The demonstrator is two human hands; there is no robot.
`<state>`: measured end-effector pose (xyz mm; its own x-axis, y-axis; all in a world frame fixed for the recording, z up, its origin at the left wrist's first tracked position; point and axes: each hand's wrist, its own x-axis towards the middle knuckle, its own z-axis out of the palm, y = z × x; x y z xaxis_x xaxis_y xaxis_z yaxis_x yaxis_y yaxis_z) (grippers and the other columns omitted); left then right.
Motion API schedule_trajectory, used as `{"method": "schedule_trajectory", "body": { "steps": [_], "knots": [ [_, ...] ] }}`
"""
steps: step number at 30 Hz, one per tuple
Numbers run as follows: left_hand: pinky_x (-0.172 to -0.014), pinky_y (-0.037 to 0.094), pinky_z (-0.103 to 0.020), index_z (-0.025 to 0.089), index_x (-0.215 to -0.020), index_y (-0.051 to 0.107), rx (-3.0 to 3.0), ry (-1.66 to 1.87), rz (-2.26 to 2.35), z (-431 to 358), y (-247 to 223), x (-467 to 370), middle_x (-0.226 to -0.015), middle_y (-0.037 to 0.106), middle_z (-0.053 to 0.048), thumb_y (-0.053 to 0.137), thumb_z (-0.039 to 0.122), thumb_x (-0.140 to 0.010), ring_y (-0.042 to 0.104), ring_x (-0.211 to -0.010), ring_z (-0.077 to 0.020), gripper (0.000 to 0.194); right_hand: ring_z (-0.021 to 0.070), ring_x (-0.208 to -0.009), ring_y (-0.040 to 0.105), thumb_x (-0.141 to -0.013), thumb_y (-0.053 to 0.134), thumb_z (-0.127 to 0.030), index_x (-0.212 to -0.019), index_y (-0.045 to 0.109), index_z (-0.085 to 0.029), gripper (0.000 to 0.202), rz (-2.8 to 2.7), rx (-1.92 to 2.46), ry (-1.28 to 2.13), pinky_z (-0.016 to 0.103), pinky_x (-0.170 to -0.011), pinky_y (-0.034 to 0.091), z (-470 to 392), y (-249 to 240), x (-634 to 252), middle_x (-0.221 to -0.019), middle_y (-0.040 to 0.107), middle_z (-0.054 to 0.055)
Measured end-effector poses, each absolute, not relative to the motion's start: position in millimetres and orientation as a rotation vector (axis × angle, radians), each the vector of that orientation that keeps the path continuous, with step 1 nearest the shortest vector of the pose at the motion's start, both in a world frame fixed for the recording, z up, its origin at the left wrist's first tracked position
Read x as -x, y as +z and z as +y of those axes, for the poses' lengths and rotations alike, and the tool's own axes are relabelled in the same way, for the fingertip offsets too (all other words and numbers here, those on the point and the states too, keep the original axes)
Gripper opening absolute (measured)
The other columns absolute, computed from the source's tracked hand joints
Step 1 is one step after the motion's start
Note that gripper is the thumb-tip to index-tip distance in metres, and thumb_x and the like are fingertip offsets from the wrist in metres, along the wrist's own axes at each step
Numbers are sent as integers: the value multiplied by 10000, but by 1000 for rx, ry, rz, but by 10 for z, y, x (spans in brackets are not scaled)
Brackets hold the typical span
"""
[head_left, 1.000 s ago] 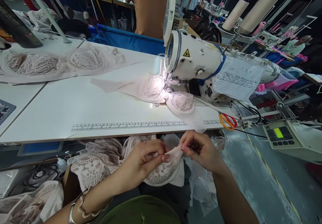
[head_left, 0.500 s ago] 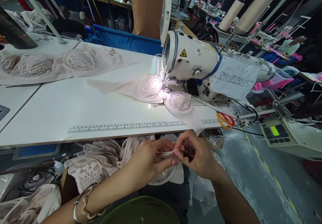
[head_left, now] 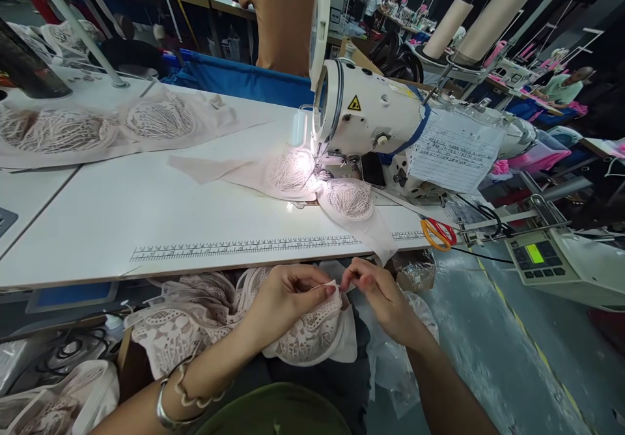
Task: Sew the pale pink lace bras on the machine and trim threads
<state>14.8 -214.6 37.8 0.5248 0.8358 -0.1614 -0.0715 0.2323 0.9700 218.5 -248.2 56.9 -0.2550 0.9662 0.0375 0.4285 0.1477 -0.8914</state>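
Over the lap, my left hand (head_left: 288,301) pinches the top edge of a pale pink lace bra cup (head_left: 310,334), which hangs below the fingers. Just right of that edge is my right hand (head_left: 381,295), its fingers curled together near the fabric; whether anything small is between them is hidden. Another pale bra (head_left: 349,198) lies on the white table under the lit needle area of the sewing machine (head_left: 374,106), one wing hanging over the front edge.
Scissors with orange and red handles (head_left: 437,234) lie at the table's right end. More lace bras (head_left: 166,119) rest at the back left. Lace pieces (head_left: 170,331) are piled below the table edge. A person in brown (head_left: 286,18) is beyond the machine.
My hands have moved slightly apart. The held cup now hangs more open to view, its lace front showing below my left hand. The bra at the machine has not moved.
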Motion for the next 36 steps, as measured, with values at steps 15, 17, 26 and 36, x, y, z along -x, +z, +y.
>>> {"method": "schedule_trajectory", "body": {
  "steps": [15, 17, 26, 36],
  "knots": [
    [-550, 397, -233, 139, -724, 771, -1325, 688, 908, -2140, 403, -119, -677, 712, -56, 718, 401, -772, 554, -605, -147, 272, 106, -604, 502, -875, 717, -484, -904, 525, -213, 334, -1488, 1293, 1397, 228, -564, 387, -2431, 557, -2022, -677, 560, -48],
    [-551, 394, -236, 139, -726, 771, -1324, 693, 917, -2149, 396, -125, -676, 711, -58, 713, 409, -773, 553, -609, -150, 280, 103, -590, 492, -870, 720, -496, -905, 528, -209, 347, -1450, 1297, 1398, 227, -556, 375, -2449, 525, -2006, -664, 554, -50],
    [-566, 455, -248, 161, -727, 781, -1313, 734, 905, -2145, 384, -137, -724, 760, -67, 721, 386, -805, 627, -628, -175, 245, 102, -542, 405, -906, 580, -671, -955, 558, -213, 461, -1483, 1268, 1259, 228, -514, 337, -2491, 429, -2200, -660, 468, -53],
    [-741, 565, -286, 168, -894, 773, -1358, 830, 852, -2052, 325, -10, -906, 788, -81, 642, 361, -909, 718, -831, -214, 234, 129, -549, 499, -895, 601, -627, -531, 481, -207, 568, -2117, 1051, 1268, 259, -526, 389, -2653, 253, -2426, -603, 506, 4]
  ]
}}
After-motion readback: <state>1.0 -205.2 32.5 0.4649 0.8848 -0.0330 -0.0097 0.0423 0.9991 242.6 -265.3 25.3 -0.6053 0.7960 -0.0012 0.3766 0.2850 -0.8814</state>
